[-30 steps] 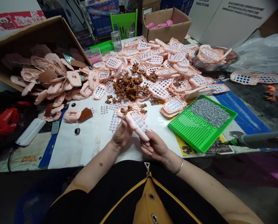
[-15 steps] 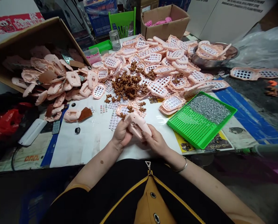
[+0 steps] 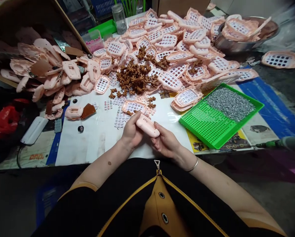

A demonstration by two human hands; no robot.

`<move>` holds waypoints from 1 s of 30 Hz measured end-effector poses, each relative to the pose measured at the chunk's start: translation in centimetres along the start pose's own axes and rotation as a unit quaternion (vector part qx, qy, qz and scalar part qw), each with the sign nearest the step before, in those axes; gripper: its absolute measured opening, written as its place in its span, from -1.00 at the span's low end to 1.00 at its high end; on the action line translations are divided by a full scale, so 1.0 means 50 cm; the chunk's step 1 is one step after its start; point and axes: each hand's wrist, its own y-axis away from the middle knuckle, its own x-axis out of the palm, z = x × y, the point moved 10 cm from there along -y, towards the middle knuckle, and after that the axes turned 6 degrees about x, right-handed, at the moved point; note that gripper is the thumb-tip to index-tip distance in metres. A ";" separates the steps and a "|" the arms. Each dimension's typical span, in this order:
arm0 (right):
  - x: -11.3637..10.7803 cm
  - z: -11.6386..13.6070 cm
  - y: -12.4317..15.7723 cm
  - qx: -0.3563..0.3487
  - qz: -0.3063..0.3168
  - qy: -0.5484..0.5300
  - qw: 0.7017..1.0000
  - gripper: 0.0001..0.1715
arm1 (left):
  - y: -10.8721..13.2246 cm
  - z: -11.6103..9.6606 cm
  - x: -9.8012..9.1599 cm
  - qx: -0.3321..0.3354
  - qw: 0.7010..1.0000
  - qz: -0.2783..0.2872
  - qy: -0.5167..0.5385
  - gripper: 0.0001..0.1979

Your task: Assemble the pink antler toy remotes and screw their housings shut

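A pale pink plastic toy phone casing point(image 3: 148, 126) is held between my two hands, low over the white sheet on the table. My left hand point(image 3: 132, 132) grips its left end, thumb on top. At the other end, my right hand point(image 3: 165, 140) has its thumb and fingertips closed on the casing's edge. The casing is tilted so that a long rounded side shows; its underside is hidden. Just beyond lies a pink keypad front piece point(image 3: 134, 107) with small brown antler-shaped parts beside it. A heap of brown antler-shaped parts point(image 3: 133, 77) sits farther back.
Many pink keypad fronts point(image 3: 167, 41) are piled at the back. A green tray point(image 3: 199, 123) with small metal screws stands right. At left, a tipped cardboard box point(image 3: 70, 24) spills pink casings. A metal bowl point(image 3: 226, 46) and a glass jar point(image 3: 119, 19) stand behind.
The casing has been turned in my hands: its back recess faced up before, now its side shows. My view has tipped downward and closer to the table.
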 end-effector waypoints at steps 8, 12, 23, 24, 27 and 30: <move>-0.012 0.069 0.067 -0.178 -0.048 0.229 0.956 -0.54 | 0.000 0.023 0.027 -0.007 0.996 0.082 -0.021 -0.64; -0.011 0.102 0.145 -0.261 -0.106 0.527 0.802 -0.62 | 0.021 0.055 0.055 -0.051 0.983 0.176 -0.020 -0.57; 0.056 0.119 0.261 -0.468 -0.288 0.695 0.463 -0.52 | 0.048 0.079 0.108 -0.045 0.950 0.307 -0.031 -0.56; 0.066 0.116 0.266 -0.487 -0.289 0.700 0.436 -0.54 | 0.048 0.080 0.110 -0.046 0.948 0.315 -0.029 -0.56; 0.082 0.120 0.279 -0.525 -0.297 0.693 0.395 -0.53 | 0.047 0.077 0.116 -0.038 0.946 0.322 -0.021 -0.53; 0.081 0.139 0.294 -0.508 -0.327 0.701 0.380 -0.47 | 0.046 0.091 0.117 -0.064 0.952 0.297 -0.022 -0.51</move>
